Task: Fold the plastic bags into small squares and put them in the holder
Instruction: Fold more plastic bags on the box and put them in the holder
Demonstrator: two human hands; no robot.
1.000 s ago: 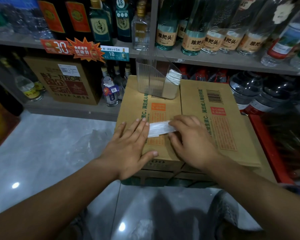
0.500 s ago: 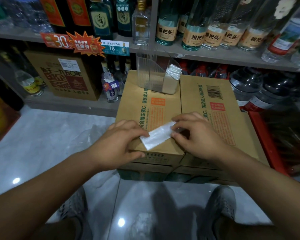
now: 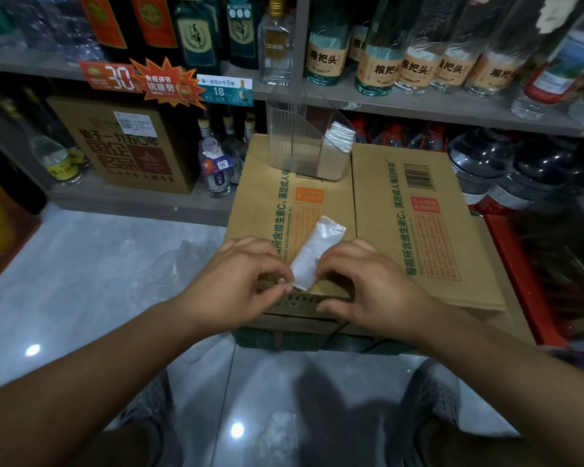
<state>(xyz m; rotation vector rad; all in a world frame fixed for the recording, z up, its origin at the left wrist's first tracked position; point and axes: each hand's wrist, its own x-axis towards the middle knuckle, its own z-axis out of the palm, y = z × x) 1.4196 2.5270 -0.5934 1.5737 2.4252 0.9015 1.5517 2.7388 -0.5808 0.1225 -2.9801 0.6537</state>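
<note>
The plastic bag [image 3: 312, 252], a narrow folded strip, lies slanted at the front of the cardboard box [image 3: 418, 183], probably so its near end can turn over into a square. The left hand [image 3: 236, 281] and right hand [image 3: 368, 281], curled narrow, pinch that end. The holder [image 3: 297, 143] stands at the box's back edge.

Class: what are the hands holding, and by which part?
The folded plastic bag, by its near end: left hand pinches the left corner, right hand the right edge.

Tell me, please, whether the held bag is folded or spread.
Folded: the bag is a narrow strip, pinched by left hand and right hand.
</note>
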